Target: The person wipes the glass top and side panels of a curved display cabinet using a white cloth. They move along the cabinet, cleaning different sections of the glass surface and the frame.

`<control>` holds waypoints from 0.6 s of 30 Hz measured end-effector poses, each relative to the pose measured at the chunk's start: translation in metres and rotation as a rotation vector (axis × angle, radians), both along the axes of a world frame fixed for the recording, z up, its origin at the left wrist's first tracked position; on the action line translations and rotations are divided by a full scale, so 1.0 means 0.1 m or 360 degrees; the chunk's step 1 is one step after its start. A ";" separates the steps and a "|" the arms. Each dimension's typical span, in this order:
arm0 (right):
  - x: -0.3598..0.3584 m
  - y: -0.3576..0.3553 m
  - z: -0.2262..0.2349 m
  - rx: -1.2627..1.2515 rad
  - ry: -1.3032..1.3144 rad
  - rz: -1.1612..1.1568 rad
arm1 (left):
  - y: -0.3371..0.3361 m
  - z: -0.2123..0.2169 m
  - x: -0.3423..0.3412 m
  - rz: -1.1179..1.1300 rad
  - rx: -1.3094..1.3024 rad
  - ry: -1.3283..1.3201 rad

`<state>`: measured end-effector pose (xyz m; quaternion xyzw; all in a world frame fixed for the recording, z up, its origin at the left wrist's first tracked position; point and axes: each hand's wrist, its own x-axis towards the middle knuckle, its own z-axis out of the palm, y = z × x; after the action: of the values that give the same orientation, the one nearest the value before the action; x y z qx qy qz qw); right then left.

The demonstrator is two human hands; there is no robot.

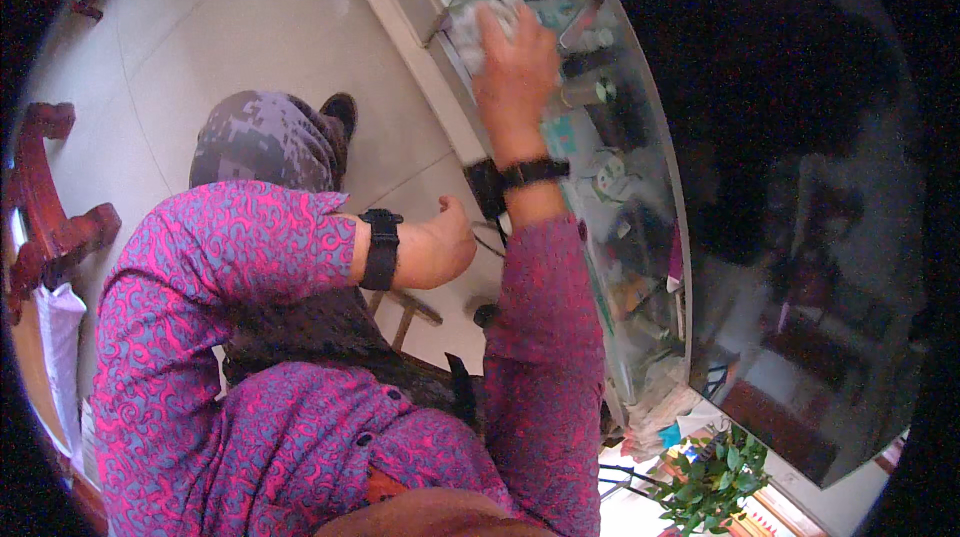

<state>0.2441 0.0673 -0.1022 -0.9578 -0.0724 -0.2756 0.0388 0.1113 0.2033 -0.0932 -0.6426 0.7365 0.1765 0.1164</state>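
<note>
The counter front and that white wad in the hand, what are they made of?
The counter front looks like clear, glossy glass: the goods inside show through and it throws back reflections. The wad under the right hand looks like soft, crumpled cloth or paper; the picture cannot tell which.

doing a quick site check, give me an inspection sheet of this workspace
surface: curved glass counter front, right hand pressing on it
job's things: crumpled white cloth under the right hand
clutter: small bottles and packets behind the glass
grippers: right hand on the cloth; left hand closed, held free by the body
cables: nothing seen
surroundings: pale tiled floor, dark wooden chair, green plant
</note>
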 end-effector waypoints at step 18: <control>-1.70 -1.89 0.23 0.0306 0.0179 -0.1056 | 0.16 -0.11 0.04 -0.0133 -0.0340 -0.0190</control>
<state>0.0746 -0.1220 -0.0792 -0.9348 0.2713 -0.2255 0.0409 0.1158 0.2190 -0.1041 -0.6293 0.7690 0.0535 0.0983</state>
